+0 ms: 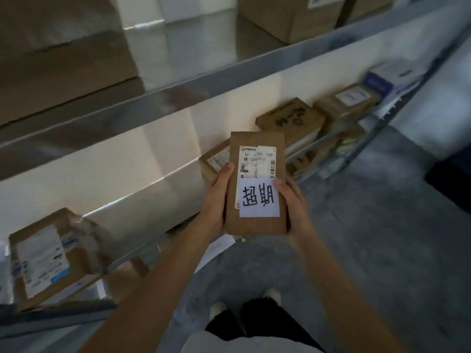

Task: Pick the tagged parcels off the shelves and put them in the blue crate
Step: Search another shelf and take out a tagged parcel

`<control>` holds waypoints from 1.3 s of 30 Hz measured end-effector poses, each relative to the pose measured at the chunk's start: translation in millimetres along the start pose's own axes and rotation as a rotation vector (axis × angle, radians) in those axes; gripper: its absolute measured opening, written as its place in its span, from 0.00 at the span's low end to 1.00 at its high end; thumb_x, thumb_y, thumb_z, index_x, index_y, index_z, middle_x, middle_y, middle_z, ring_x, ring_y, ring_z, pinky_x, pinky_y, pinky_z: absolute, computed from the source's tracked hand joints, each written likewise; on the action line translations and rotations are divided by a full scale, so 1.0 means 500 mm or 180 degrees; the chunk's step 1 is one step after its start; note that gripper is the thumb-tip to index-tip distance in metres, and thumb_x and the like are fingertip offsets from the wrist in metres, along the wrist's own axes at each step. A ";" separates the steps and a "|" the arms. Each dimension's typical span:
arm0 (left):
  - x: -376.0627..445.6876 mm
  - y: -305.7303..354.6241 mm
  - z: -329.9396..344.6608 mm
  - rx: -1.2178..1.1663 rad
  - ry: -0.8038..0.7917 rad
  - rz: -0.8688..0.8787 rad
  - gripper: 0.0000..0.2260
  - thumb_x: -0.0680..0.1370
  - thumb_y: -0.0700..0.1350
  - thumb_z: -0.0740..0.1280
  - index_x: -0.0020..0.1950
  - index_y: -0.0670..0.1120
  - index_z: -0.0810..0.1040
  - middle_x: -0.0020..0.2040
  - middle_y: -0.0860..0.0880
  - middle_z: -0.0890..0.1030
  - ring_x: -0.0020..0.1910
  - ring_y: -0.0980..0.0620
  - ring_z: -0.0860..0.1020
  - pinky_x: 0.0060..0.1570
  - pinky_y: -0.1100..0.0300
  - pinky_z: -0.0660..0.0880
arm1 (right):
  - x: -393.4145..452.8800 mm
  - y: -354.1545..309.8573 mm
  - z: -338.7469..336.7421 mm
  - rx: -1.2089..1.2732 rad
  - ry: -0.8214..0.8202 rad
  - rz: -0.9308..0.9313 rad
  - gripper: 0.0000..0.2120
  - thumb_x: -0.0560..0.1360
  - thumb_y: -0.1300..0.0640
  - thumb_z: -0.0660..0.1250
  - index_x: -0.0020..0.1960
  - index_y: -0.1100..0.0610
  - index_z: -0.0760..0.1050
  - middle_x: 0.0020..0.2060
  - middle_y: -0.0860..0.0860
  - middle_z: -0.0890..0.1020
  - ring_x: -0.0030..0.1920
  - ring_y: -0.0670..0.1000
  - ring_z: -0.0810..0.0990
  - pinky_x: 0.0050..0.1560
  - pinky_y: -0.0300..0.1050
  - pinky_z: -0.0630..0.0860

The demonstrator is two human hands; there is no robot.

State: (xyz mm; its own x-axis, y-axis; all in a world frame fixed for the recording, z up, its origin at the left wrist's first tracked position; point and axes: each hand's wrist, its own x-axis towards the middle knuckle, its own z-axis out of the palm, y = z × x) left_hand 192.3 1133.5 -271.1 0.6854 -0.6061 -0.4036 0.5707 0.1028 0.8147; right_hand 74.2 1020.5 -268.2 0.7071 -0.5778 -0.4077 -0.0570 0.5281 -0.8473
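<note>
A flat brown cardboard parcel [254, 225] is held upright in front of me, clear of the shelves. It carries a shipping label and a white paper tag [258, 198] with black handwritten characters. My left hand [216, 200] grips its left edge, thumb on the front face. My right hand [293, 202] grips the right edge, with the thumb lying across the tag's upper corner. No blue crate is in view.
A grey metal shelf rail [178, 90] runs diagonally above my hands. More cardboard parcels [290, 118] lie on the lower shelf behind the held one, and a labelled box [48, 258] sits at the lower left. Grey floor [369, 238] stretches to the right; my feet show below.
</note>
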 end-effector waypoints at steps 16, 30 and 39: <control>0.158 -0.246 0.643 0.1398 -0.1845 -0.0398 0.23 0.76 0.56 0.66 0.68 0.47 0.73 0.59 0.43 0.82 0.58 0.42 0.81 0.59 0.44 0.77 | -0.018 -0.233 -0.587 0.0783 0.1665 -0.0663 0.25 0.72 0.50 0.72 0.67 0.50 0.71 0.52 0.52 0.85 0.51 0.54 0.85 0.53 0.56 0.81; 0.334 -0.396 1.000 0.1747 -0.2224 -0.0497 0.17 0.76 0.57 0.66 0.62 0.50 0.78 0.52 0.45 0.85 0.49 0.42 0.84 0.47 0.49 0.81 | 0.099 -0.365 -0.893 0.1015 0.2270 -0.0876 0.27 0.73 0.50 0.71 0.70 0.52 0.69 0.52 0.52 0.85 0.51 0.53 0.85 0.47 0.50 0.83; 0.448 -0.452 1.183 0.1908 -0.2441 -0.0802 0.13 0.77 0.53 0.67 0.60 0.52 0.77 0.49 0.47 0.86 0.45 0.47 0.85 0.37 0.59 0.80 | 0.176 -0.442 -1.028 0.1137 0.2519 -0.0896 0.23 0.77 0.48 0.67 0.69 0.54 0.71 0.56 0.54 0.84 0.56 0.55 0.83 0.57 0.57 0.79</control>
State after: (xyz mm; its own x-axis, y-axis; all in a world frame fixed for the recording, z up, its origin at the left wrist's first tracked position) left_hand -50.6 507.9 -299.5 -0.0209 -0.9215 -0.3879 0.1924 -0.3844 0.9029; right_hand -213.5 533.1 -291.7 -0.0356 -0.9031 -0.4280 0.3592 0.3881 -0.8488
